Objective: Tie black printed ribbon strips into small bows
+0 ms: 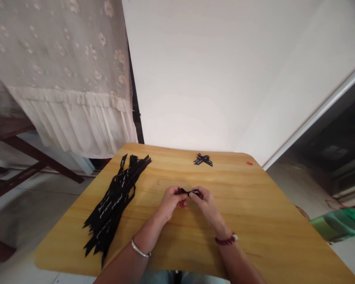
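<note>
Pinching a short length of black ribbon at mid-table, a little toward the near edge of the wooden table, the person is holding it up just off the surface. Left hand and right hand are both nearly closed and are meeting around the ribbon, with their fingertips gripping it from either side. The ribbon is sitting inside this shared pinch, its gathered middle and short ends only just showing, and the fingers are hiding how it is folded there. Risk, as judged: the smooth ribbon could slip out if either pinch slackens, and its folds could spring loose. Uneven pull between the hands could also skew the gathered middle. Further risk: the left forearm, wearing a silver bangle, is lying close to a loose pile of black ribbon strips along the left edge, so a careless sideways move could drag them, and their lowest tails are reaching toward the near edge. A small black bow is lying near the far edge, and a red speck is sitting by the far right corner.
</note>
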Tool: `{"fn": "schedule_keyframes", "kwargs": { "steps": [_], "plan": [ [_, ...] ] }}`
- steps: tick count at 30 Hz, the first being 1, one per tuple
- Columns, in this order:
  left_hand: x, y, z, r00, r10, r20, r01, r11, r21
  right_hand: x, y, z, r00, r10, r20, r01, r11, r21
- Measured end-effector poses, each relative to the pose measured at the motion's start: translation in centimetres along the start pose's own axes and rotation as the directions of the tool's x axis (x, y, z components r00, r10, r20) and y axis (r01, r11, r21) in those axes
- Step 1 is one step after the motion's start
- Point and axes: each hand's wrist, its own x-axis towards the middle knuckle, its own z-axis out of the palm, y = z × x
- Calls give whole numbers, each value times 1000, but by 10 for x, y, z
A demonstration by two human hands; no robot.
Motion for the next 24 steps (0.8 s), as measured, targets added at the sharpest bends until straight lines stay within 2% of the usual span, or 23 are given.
{"fn": "schedule_keyframes", "kwargs": {
  "steps": [6,19,24],
  "plan": [
    [0,-1,-1,1000,6,23,-6,1000,22,-1,2,0,1000,9,-28,-10,1000,-15],
    [2,-1,-2,998,-18,-65,13,997,-71,-1,7,3,999,-44,-15,41,982,-182],
    [1,-1,0,996,0,-89,-5,998,-55,-2,6,3,999,-33,6,33,989,-147]
  ]
}}
